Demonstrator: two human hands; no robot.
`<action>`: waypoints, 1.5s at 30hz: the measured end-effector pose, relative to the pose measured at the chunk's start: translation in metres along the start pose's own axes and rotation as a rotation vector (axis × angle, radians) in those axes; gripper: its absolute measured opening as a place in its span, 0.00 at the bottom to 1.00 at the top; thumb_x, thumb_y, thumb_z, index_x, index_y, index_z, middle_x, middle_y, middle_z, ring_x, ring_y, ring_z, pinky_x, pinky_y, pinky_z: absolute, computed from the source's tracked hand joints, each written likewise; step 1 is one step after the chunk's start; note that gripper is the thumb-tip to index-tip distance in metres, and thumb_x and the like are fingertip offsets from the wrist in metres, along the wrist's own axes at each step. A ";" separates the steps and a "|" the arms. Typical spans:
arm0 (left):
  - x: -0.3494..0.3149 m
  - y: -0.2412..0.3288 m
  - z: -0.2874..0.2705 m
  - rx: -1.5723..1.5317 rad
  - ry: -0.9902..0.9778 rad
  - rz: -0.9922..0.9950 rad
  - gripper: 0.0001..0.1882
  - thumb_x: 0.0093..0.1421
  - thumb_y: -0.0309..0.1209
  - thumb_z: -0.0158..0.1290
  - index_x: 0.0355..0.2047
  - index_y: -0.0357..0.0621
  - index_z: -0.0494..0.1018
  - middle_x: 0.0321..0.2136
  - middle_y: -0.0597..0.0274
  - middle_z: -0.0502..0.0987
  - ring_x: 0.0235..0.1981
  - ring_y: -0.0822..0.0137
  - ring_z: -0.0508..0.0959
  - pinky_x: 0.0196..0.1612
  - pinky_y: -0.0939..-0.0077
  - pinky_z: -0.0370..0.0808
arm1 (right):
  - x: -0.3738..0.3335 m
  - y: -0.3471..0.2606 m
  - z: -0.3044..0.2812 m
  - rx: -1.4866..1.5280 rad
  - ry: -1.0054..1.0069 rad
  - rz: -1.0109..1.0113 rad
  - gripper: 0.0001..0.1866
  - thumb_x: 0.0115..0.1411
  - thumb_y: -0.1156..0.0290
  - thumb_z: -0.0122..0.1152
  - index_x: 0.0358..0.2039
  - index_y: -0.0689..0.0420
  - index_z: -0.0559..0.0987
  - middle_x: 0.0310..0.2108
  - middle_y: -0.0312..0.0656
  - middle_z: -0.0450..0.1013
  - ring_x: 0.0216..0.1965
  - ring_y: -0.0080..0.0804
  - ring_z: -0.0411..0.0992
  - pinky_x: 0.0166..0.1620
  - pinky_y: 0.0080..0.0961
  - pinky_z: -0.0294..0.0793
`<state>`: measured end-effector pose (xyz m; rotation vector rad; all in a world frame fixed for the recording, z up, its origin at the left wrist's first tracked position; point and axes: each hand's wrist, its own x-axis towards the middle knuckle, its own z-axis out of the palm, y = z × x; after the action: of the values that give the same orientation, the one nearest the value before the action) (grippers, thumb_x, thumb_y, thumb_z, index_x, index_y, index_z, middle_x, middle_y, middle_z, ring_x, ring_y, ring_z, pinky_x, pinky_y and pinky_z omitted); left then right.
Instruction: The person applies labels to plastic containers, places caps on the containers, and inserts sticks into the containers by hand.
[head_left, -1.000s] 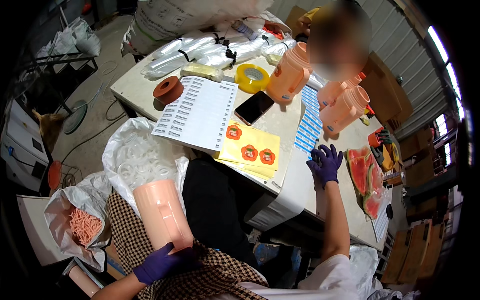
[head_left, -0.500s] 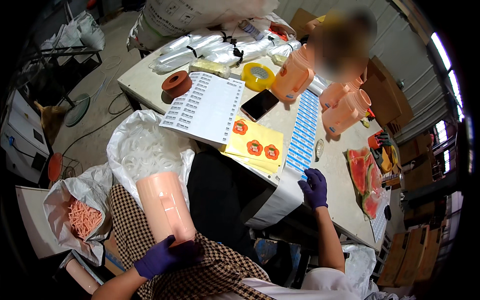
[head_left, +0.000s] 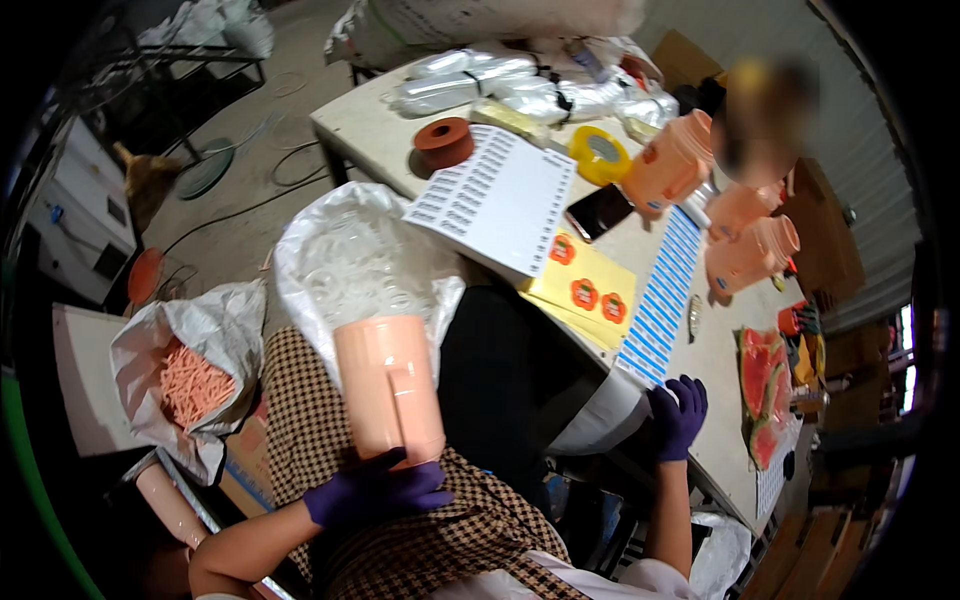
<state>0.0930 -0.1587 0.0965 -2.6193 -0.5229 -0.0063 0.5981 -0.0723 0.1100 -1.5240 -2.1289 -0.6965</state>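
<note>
A pink plastic jug (head_left: 385,385) with a side handle lies tilted on my lap, its smooth closed end pointing away from me. My left hand (head_left: 380,490), in a purple glove, supports the jug at its near end, fingers partly under it. My right hand (head_left: 680,418), also gloved in purple, is raised at the table's front edge with its fingers apart. It is beside the near end of a blue-and-white label strip sheet (head_left: 660,295). Whether a small label sticks to its fingertips cannot be made out. A yellow sheet with red flower stickers (head_left: 590,290) lies left of the strip.
Pink jugs (head_left: 755,255) stand on the table (head_left: 715,455) before another person. Around them are a phone (head_left: 600,212), yellow tape (head_left: 600,155), a brown roll (head_left: 443,143), a white label sheet (head_left: 495,200) and watermelon slices (head_left: 765,385). Sacks of clear rings (head_left: 350,270) and pink sticks (head_left: 195,385) stand at left.
The whole view has swung, so most things sit further right. My right hand's fingers have spread more beside the strip's end. My left hand still supports the jug.
</note>
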 end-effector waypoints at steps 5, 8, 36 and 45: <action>-0.003 0.002 0.007 0.122 0.015 -0.010 0.40 0.65 0.33 0.52 0.73 0.72 0.48 0.62 0.73 0.66 0.65 0.70 0.66 0.73 0.46 0.49 | -0.033 -0.011 0.008 0.261 -0.044 0.131 0.14 0.48 0.76 0.73 0.36 0.51 0.81 0.38 0.41 0.77 0.48 0.49 0.75 0.57 0.50 0.71; -0.005 0.007 0.011 -0.090 0.109 -0.084 0.42 0.60 0.32 0.57 0.72 0.69 0.52 0.59 0.77 0.71 0.62 0.73 0.70 0.68 0.53 0.59 | -0.001 -0.048 -0.021 0.264 0.034 0.113 0.11 0.50 0.78 0.70 0.35 0.55 0.80 0.40 0.43 0.74 0.50 0.51 0.73 0.58 0.46 0.70; -0.052 -0.014 -0.003 -0.418 0.254 -0.233 0.31 0.63 0.40 0.53 0.67 0.70 0.61 0.64 0.71 0.66 0.67 0.64 0.65 0.67 0.49 0.61 | 0.216 -0.297 0.108 1.608 -1.032 0.355 0.33 0.59 0.66 0.71 0.63 0.58 0.70 0.44 0.38 0.76 0.42 0.25 0.73 0.48 0.26 0.74; -0.051 -0.143 -0.080 -0.996 0.934 -0.924 0.08 0.54 0.29 0.59 0.33 0.37 0.78 0.55 0.42 0.75 0.53 0.49 0.78 0.57 0.57 0.74 | 0.067 -0.239 0.001 1.866 -0.989 0.640 0.26 0.68 0.62 0.60 0.62 0.60 0.71 0.46 0.42 0.79 0.46 0.22 0.75 0.50 0.23 0.76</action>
<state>0.0000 -0.0960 0.2259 -2.4044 -1.5161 -2.0704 0.3498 -0.0867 0.1136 -1.0372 -1.2909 1.9992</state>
